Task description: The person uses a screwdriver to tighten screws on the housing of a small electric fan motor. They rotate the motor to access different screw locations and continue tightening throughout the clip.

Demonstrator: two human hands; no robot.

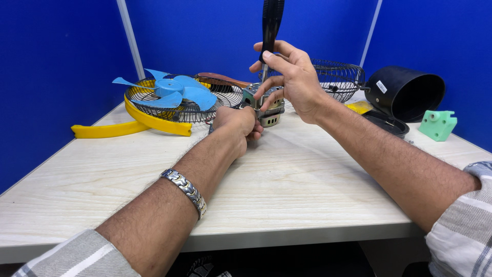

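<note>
Head view, frame centre: left hand [237,123] clamped on fan motor [267,107] atop counter [287,179]; right hand [292,82] gripping upright screwdriver [270,25] over it. Left of centre, blue fan blade [171,92] lying on wire grille [215,105].

Glossy blue plastic fan blade [171,92], matt pale wood-look table [287,179]

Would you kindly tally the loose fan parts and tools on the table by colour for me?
Blue: 1, fan blade
Yellow: 2, guard ring, small flat piece
Black: 3, housing, cover, screwdriver
Green: 1, block
Bare metal: 3, two wire grilles, motor
Total: 10
</note>
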